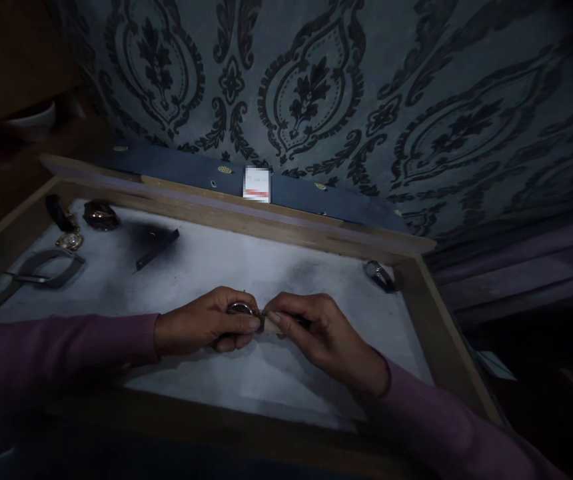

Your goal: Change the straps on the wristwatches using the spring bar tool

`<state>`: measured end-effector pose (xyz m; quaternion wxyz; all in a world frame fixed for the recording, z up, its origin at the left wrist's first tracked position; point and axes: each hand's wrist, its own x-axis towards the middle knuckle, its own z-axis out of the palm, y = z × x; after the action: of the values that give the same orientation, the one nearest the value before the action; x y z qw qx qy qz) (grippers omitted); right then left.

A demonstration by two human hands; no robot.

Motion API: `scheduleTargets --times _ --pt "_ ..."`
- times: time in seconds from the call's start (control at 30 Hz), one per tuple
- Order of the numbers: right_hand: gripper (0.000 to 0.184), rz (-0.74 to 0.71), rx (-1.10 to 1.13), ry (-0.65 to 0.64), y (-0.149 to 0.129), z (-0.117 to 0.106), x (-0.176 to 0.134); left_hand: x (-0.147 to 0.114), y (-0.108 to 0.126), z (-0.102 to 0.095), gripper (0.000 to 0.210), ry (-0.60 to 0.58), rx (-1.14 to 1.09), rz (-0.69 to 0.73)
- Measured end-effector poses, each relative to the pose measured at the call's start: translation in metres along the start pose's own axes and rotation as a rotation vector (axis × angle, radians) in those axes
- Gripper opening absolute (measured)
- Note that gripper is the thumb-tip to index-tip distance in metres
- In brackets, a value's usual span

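Above the middle of the white-lined tray, my left hand (221, 321) is closed around a wristwatch (241, 308), its round metal rim showing between thumb and fingers. My right hand (319, 327) meets it from the other side, thumb and forefinger pinched at the watch's edge. A short pale strip (273, 326), which looks like the watch strap, runs between the two hands. The right fingertips cover part of it, and the dim light hides the exact grip. Both hands are just apart at the fingertips.
The wooden-edged tray (246, 223) holds a gold watch (69, 239), a brown watch (100, 215), a grey looped band (56, 269) and a dark strip (156, 250) at left. Another watch (379, 276) lies at right. A small white box (257, 185) stands behind the back edge, before a patterned wall.
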<state>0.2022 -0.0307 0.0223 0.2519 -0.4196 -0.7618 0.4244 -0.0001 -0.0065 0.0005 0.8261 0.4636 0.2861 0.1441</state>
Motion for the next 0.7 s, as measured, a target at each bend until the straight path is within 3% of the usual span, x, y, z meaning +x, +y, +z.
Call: scheduleTargets --times 0.7 --pt "0.026 0.043 0.010 -0.011 0.0011 0.0026 -0.0002 -0.0009 0.0046 0.0018 0.022 0.001 0.013 -0.037"
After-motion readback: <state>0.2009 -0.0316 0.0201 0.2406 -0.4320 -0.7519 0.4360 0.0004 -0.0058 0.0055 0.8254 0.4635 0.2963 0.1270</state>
